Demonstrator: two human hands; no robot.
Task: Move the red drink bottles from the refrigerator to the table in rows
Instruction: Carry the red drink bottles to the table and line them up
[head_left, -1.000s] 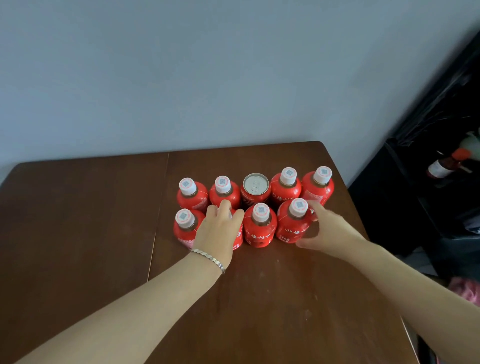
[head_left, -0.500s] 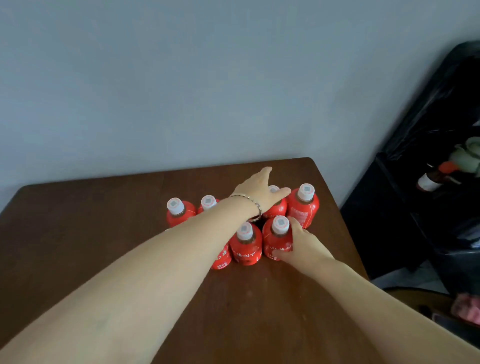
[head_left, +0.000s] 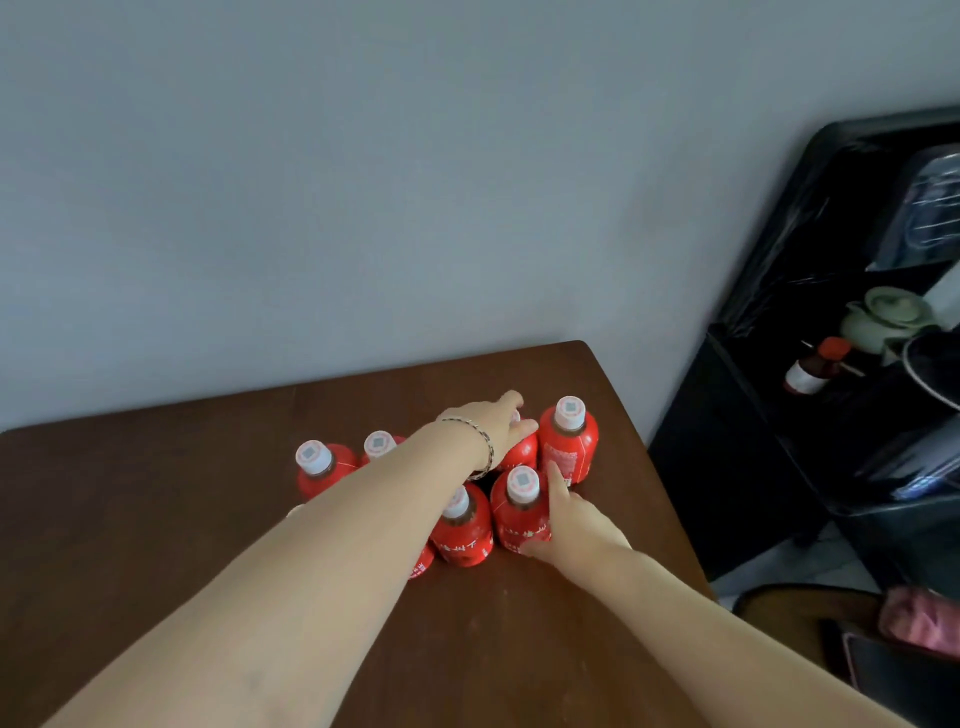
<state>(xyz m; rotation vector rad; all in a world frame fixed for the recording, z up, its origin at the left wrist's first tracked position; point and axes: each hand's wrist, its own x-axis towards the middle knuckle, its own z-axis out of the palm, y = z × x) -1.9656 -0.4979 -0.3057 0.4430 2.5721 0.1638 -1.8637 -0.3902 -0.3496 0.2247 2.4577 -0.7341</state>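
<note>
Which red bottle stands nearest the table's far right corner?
The right-end bottle of the back row, cap fully in view. Its neighbour is covered by the left hand; the others stand further left or nearer the person.

We see red bottles (head_left: 318, 470) clustered in two rows on the brown surface (head_left: 145, 519). Our left hand (head_left: 496, 426) reaches across them, fingers (head_left: 511, 401) closed over the far bottle (head_left: 521, 453) at its cap. Our right hand (head_left: 576, 525) cups the near right bottle (head_left: 519, 512), thumb at its base.
</note>
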